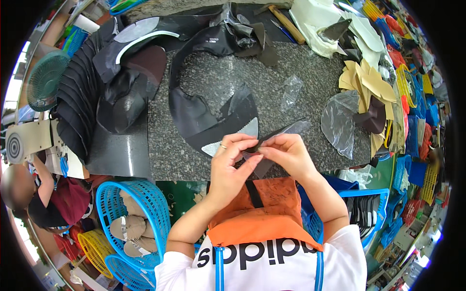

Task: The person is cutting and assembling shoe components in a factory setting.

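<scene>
My left hand (pixel 232 162), with a ring on one finger, pinches one end of a small dark, folded piece of material. My right hand (pixel 287 154) grips the same dark piece (pixel 273 135), and translucent film runs out from it to the upper right. Just beyond my hands lies a curved black shoe-upper piece (pixel 194 116) on the speckled stone slab (pixel 204 68). A pale zigzag-edged strip (pixel 250 128) lies on its near end, close to my left fingers. What sits between my fingertips is partly hidden.
Overlapping black pieces (pixel 77 92) line the left side. A hammer (pixel 287 24) lies at the back, near a white form (pixel 313 24). Clear film (pixel 340 119) and tan pieces (pixel 371 85) lie right. Blue baskets (pixel 162 208) stand below; another person (pixel 56 199) sits at left.
</scene>
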A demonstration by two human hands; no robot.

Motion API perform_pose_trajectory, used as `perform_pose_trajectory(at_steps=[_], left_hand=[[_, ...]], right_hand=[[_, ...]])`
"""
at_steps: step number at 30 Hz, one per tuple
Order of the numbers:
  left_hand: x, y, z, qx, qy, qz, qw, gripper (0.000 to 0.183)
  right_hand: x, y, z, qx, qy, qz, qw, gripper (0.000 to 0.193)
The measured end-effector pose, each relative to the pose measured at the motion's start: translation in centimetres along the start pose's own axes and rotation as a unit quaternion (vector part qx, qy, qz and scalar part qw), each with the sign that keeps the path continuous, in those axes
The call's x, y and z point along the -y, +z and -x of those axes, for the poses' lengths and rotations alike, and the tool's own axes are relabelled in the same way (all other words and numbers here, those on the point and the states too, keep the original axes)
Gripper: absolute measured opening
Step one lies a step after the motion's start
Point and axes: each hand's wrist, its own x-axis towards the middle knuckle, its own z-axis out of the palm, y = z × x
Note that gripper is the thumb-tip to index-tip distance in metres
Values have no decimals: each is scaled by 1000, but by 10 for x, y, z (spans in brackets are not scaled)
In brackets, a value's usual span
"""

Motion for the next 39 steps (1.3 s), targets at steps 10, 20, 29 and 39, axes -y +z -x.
perform_pose_trajectory(at_steps=[10, 20, 29, 39], left_hand=[[-9, -13, -7, 9, -52, -35, 998, 12], [-7, -1, 6, 12, 10, -16, 1000, 26], [-3, -13, 6, 12, 22, -60, 998, 35], [-16, -26, -1, 30, -1, -246, 969, 15]], right_hand=[[0, 10, 11, -11, -78, 97, 992, 5], [-1, 20, 8, -22, -28, -56, 998, 12], [5, 27, 5, -35, -45, 66, 996, 13], [2, 27, 9, 6, -129, 281, 951, 13]])
